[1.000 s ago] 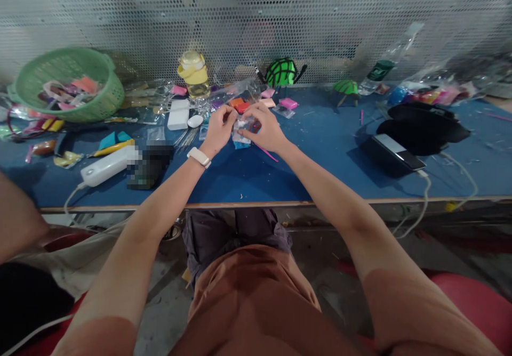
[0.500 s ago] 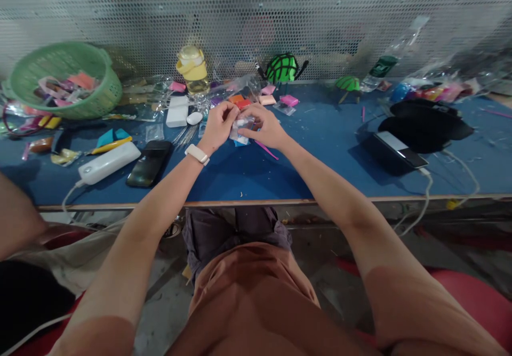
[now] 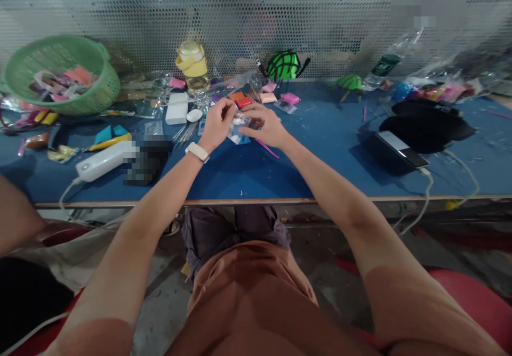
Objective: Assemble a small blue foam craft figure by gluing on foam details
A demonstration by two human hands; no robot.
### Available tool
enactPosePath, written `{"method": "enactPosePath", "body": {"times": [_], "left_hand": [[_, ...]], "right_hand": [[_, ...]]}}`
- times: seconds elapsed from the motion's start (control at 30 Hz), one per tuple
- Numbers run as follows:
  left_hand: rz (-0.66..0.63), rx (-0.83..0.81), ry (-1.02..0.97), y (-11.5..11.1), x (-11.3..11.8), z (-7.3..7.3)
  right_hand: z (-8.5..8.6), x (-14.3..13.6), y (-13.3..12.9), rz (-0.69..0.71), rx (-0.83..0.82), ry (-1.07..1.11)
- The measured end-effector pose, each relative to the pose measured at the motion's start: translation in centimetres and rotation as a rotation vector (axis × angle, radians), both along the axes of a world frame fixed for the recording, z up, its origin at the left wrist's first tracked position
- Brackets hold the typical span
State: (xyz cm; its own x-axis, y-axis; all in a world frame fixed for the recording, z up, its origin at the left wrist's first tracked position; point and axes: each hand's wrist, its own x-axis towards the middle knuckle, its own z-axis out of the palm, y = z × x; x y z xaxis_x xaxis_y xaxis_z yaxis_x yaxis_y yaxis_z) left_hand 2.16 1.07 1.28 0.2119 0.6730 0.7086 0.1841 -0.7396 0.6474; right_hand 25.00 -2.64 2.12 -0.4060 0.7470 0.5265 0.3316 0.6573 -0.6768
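Observation:
A small clear plastic bag with white bits lies between my hands above the blue table. My left hand, with a pale band on its wrist, pinches the bag's upper left edge; its fingertips are partly hidden. Curved over the bag's other side is my right hand, its fingers at the top edge and its thumb lower down on the plastic. A purple stick tool rests under my right hand. Just behind my fingers are a red packet and a peach packet.
A green basket of packets stands far left. Nearby are a yellow-lidded bottle, a white box, a white power bank and wires. Green turtle-like figures stand behind; a black cap lies right. Another person's limb shows left.
The bag sits slightly lower and flatter between my hands, and its white bits show more plainly. Both hands have hardly moved. The view has shifted slightly.

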Motion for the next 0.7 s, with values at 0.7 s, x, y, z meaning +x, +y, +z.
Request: {"method": "enactPosePath", "body": {"times": [0.7], "left_hand": [[-0.033, -0.139, -0.145, -0.4, 0.7, 0.2]], "right_hand": [[0.8, -0.4, -0.8, 0.059, 0.016, -0.09]]}}
